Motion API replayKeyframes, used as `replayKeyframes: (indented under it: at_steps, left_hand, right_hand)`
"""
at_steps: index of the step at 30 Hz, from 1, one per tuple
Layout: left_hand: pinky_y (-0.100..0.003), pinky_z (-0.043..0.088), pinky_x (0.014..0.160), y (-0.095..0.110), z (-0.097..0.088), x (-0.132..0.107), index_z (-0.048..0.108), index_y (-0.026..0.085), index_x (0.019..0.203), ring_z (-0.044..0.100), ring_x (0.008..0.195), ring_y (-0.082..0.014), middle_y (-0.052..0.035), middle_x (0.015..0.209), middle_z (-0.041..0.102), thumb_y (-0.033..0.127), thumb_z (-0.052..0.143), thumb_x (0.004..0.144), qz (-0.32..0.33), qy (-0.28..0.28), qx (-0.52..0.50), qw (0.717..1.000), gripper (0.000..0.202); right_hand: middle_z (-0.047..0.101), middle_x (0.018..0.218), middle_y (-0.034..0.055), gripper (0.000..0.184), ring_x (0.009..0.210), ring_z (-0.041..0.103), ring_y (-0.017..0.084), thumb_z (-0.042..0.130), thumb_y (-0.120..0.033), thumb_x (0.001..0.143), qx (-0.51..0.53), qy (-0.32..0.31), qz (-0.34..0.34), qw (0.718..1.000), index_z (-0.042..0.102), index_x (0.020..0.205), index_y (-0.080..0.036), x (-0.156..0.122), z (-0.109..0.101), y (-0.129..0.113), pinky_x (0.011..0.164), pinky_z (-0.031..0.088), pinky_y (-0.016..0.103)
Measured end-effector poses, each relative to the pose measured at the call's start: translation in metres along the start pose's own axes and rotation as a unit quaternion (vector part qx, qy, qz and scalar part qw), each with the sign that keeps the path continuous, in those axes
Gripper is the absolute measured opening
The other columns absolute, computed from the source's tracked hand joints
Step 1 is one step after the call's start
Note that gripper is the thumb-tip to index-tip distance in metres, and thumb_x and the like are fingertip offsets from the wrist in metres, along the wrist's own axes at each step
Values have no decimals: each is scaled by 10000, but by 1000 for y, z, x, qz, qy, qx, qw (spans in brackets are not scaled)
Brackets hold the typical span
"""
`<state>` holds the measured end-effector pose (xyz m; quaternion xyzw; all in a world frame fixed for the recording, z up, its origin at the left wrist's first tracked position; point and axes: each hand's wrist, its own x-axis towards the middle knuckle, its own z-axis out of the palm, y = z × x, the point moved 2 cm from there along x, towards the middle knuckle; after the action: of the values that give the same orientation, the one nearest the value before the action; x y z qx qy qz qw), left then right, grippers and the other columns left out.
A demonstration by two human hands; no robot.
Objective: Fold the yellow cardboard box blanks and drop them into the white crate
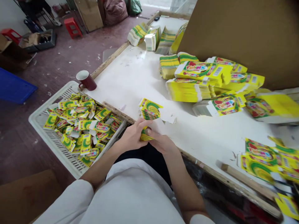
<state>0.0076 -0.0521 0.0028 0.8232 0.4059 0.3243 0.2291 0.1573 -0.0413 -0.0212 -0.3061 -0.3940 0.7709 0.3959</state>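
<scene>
Between my two hands, at the table's near edge, is a small yellow and green printed carton (145, 135) with a white flap standing up. My left hand (133, 134) is closed on its left side. From the right, my right hand (161, 141) grips the same carton, its thumb against the printed face. Just beyond my fingers a small stack of flat printed cartons (150, 109) lies on the white table. To the left, a white plastic crate (37, 119) holds many folded yellow cartons (86, 144).
Stacks of flat yellow cartons (184, 90) stand at the right and far end of the wood-edged table (121, 77). A maroon mug (87, 81) sits by the crate's corner. Loose flat cartons (261, 158) and a wooden strip (247, 180) lie at right. A red stool (73, 28) stands behind.
</scene>
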Motion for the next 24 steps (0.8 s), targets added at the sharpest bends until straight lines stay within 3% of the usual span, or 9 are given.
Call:
replayKeyframes:
  at_steps: [2, 5, 7, 9, 11, 13, 17, 21, 24]
  left_hand:
    - [-363, 580, 858, 0, -1, -2, 404, 258, 1335, 663, 1153, -270, -105, 1276, 588, 138, 684, 736, 4, 6, 4, 1000, 672]
    - [-354, 576, 809, -1, -3, -3, 433, 258, 1235, 695, 1016, -245, -79, 1199, 608, 126, 671, 715, -25, -7, 14, 1000, 587]
    - [-360, 574, 790, -4, -2, -2, 393, 252, 1291, 701, 955, -241, -86, 1195, 611, 149, 683, 715, -44, -25, 13, 999, 652]
    - [-376, 572, 804, -7, 0, -1, 315, 231, 1395, 697, 969, -250, -124, 1244, 594, 171, 689, 729, -46, -22, 0, 999, 766]
    - [-400, 565, 854, -12, 2, 0, 254, 208, 1465, 670, 1060, -270, -172, 1322, 552, 200, 718, 738, -58, 19, -7, 998, 862]
    - [-438, 546, 919, -16, 1, 0, 289, 199, 1463, 616, 1160, -299, -196, 1379, 511, 281, 815, 696, -110, 97, -2, 989, 935]
    - [-384, 553, 834, -22, -3, -5, 474, 190, 1293, 659, 964, -235, -89, 1110, 654, 449, 868, 668, -282, 173, -165, 929, 784]
    - [-273, 525, 697, -23, -11, -5, 582, 192, 1107, 647, 724, -145, 4, 847, 682, 449, 820, 738, -340, 216, -359, 842, 509]
    - [-248, 503, 655, -23, -18, -2, 622, 191, 1046, 625, 673, -128, 19, 789, 683, 401, 864, 690, -335, 249, -370, 830, 478]
  right_hand:
    - [621, 1467, 77, 728, 1415, 538, 339, 765, -671, 773, -15, -21, -3, 1000, 613, 1394, -324, 0, -2, 1, 1169, 461, 558]
    - [537, 1557, 95, 875, 1482, 458, 325, 694, -752, 783, -87, 28, -63, 994, 490, 1514, -316, -4, -6, 4, 1203, 421, 534]
    - [448, 1625, 94, 894, 1526, 389, 311, 665, -697, 847, -192, 61, -136, 970, 359, 1593, -311, -9, -4, 5, 1231, 383, 521]
    - [373, 1670, 69, 723, 1551, 342, 287, 613, -510, 959, -324, 64, -199, 923, 346, 1602, -318, -14, 1, 6, 1253, 352, 501]
    - [386, 1664, 40, 537, 1525, 396, 257, 505, -298, 1021, -417, 75, -243, 873, 447, 1553, -339, -16, 5, 8, 1247, 373, 466]
    - [472, 1613, 32, 515, 1467, 488, 239, 434, -193, 1024, -435, 129, -278, 847, 518, 1505, -355, -14, 2, 9, 1216, 424, 448]
    - [511, 1583, 58, 542, 1458, 498, 276, 490, -236, 1023, -402, 245, -301, 829, 447, 1551, -350, -9, -14, 9, 1199, 441, 505]
    - [394, 1658, 53, 477, 1487, 452, 302, 581, -256, 994, -476, 154, -299, 813, 572, 1460, -358, -8, -20, 3, 1152, 505, 481]
    - [388, 1661, 60, 404, 1481, 463, 298, 616, -232, 974, -502, 87, -295, 808, 663, 1364, -329, -11, -23, -5, 1146, 510, 491]
